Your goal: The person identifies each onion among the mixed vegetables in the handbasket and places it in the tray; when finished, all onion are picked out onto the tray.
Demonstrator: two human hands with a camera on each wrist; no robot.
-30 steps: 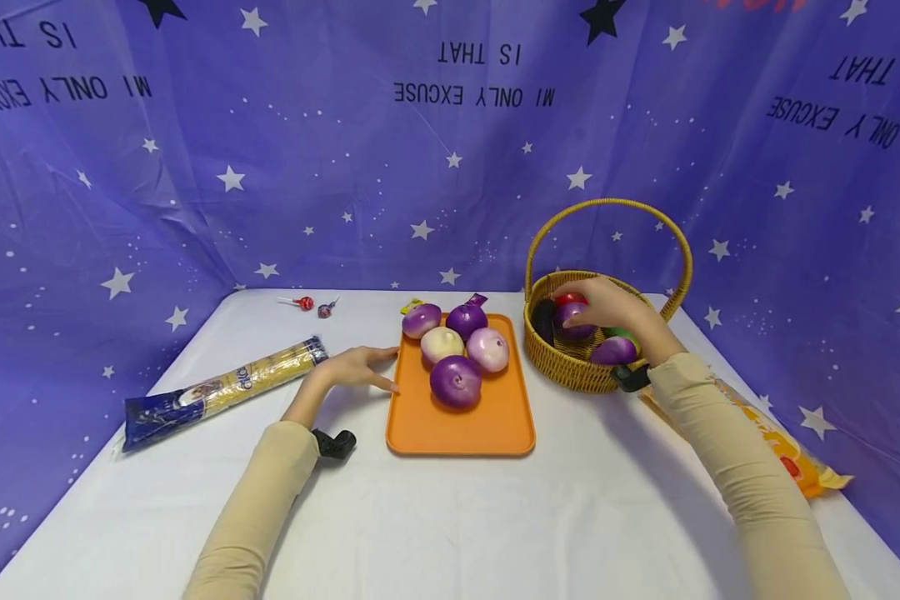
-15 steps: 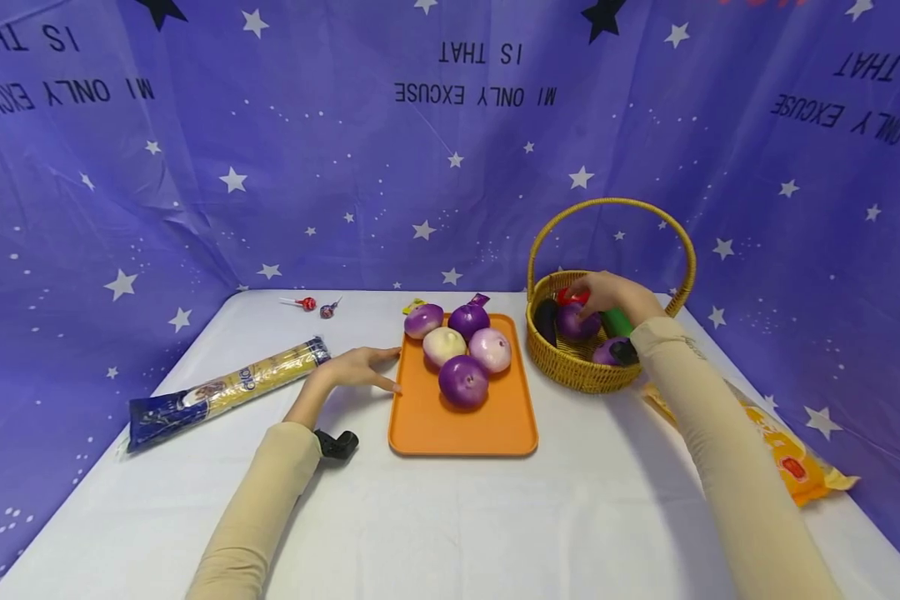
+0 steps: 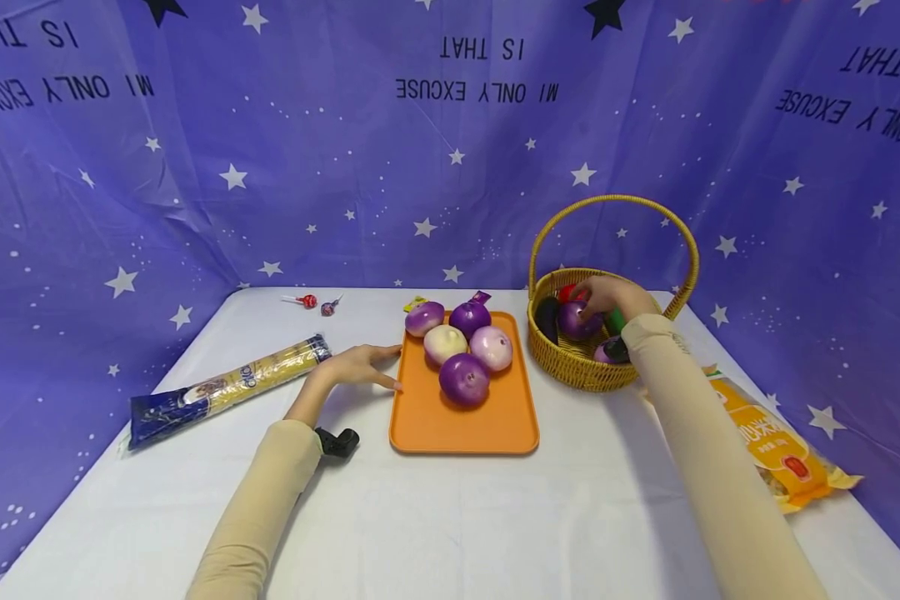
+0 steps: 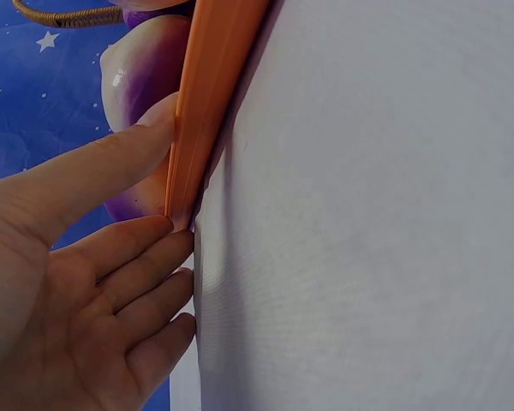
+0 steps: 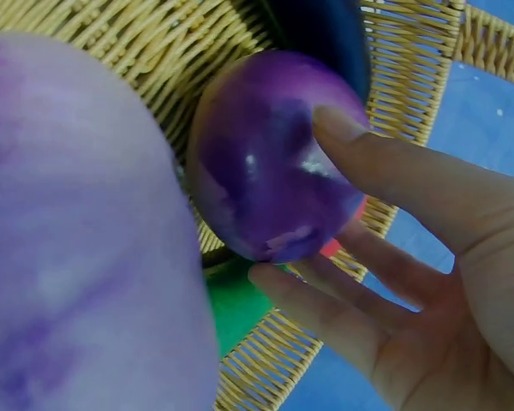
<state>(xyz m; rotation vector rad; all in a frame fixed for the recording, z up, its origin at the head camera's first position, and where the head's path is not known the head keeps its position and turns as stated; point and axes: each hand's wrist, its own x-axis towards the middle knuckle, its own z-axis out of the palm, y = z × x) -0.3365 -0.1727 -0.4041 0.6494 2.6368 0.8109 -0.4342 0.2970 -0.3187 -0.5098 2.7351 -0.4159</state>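
Inside the wicker basket, my right hand has its thumb and fingers around a purple onion. The right wrist view shows the thumb on one side of it and fingertips by the other. A paler onion looms close to that camera. My left hand touches the left edge of the orange tray, its thumb on the rim and its fingers extended along the side near the tablecloth. Several onions, purple and whitish, lie grouped on the tray's back half.
Also in the basket are a dark eggplant-like item, something red and something green. Its tall handle arches above. A pasta pack lies left, two lollipops behind, an orange bag right.
My right hand has shifted slightly right and settled around the purple onion in the basket. The front onion on the tray rolled slightly right. My left hand stays at the tray edge.
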